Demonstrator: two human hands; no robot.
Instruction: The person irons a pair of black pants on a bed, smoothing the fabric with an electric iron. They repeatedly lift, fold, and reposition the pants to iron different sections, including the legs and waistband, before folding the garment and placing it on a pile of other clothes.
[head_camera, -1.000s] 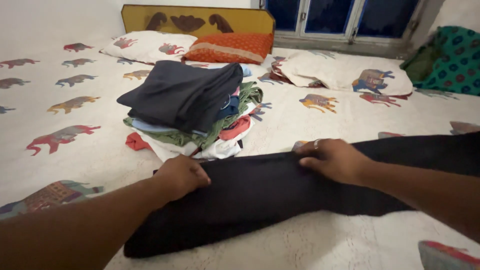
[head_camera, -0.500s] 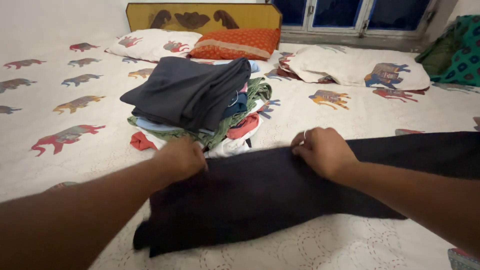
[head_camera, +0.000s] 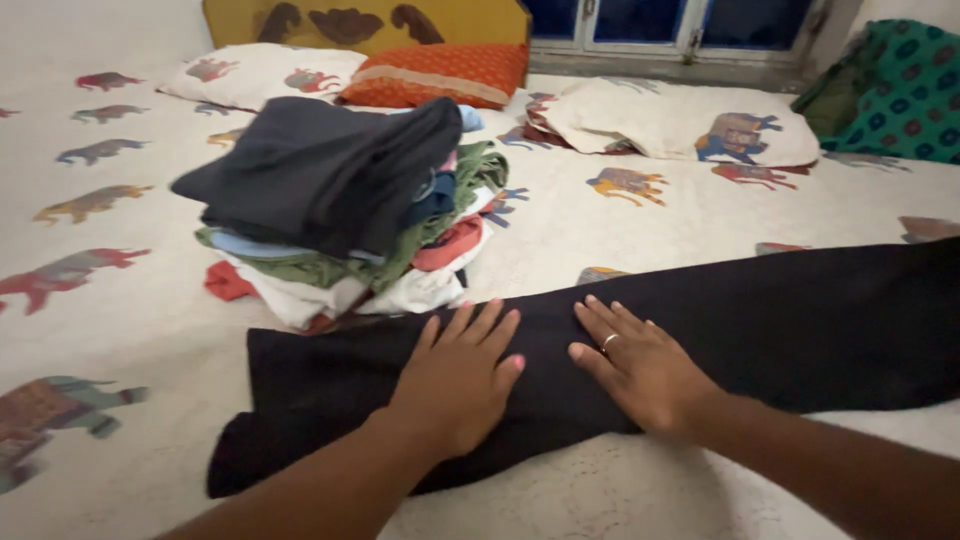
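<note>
Pressing flat: left hand (head_camera: 455, 375) + right hand (head_camera: 640, 365), fingers spread | black garment (head_camera: 800, 310) cut off rt

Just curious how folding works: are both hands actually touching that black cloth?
Touching: the head view shows the left hand and right hand pressed flat on the black cloth.

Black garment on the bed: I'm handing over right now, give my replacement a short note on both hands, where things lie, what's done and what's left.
Left hand: flat, fingers spread, pressing on the black garment.
Right hand: flat on it too, beside the left, ring on one finger.
Garment lies lengthwise across the bedsheet, in a long narrow band.
Done: a pile of folded clothes sits just behind it.
Left: this garment is not yet on the pile.
</note>
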